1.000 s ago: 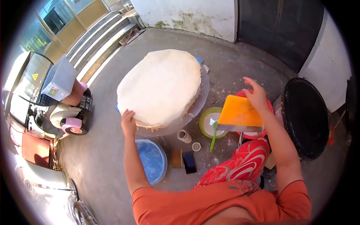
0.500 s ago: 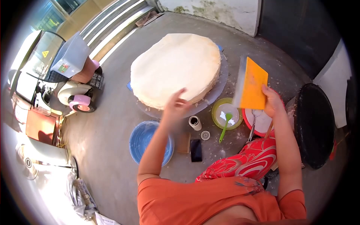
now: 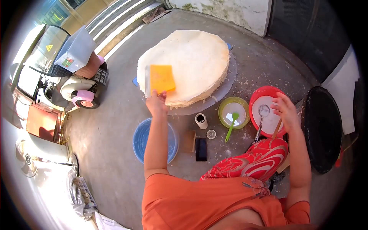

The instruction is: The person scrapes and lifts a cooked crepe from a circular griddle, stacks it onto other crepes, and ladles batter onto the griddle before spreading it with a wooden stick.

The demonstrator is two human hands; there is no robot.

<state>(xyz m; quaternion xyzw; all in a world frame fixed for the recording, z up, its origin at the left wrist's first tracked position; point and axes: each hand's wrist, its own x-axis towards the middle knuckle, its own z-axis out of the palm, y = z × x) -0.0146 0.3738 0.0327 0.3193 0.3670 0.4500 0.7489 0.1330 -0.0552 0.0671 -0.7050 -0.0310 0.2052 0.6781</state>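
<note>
My left hand point(image 3: 156, 103) grips the lower edge of a yellow scraper point(image 3: 161, 78) with a grey blade along its left side. The scraper is over the left front part of a large, round, cream-coated slab point(image 3: 188, 63), which rests on a grey round board point(image 3: 226, 90). Whether the scraper touches the coating, I cannot tell. My right hand point(image 3: 286, 111) has its fingers apart and holds nothing, over the right side of a red basin point(image 3: 270, 92) of white material. A metal ladle point(image 3: 263, 112) and a wooden handle point(image 3: 276, 128) stand in that basin.
A green bowl point(image 3: 223, 115) with a green brush point(image 3: 232, 126) sits left of the red basin. Nearby are a blue basin point(image 3: 140, 142), an uncapped white bottle point(image 3: 201, 121), a phone point(image 3: 201, 149) and a brown box. A black tub stands right; a parked vehicle, left.
The yellow scraper has passed from my right hand to my left hand and moved left over the slab. My right hand has opened near the red basin. The view has shifted.
</note>
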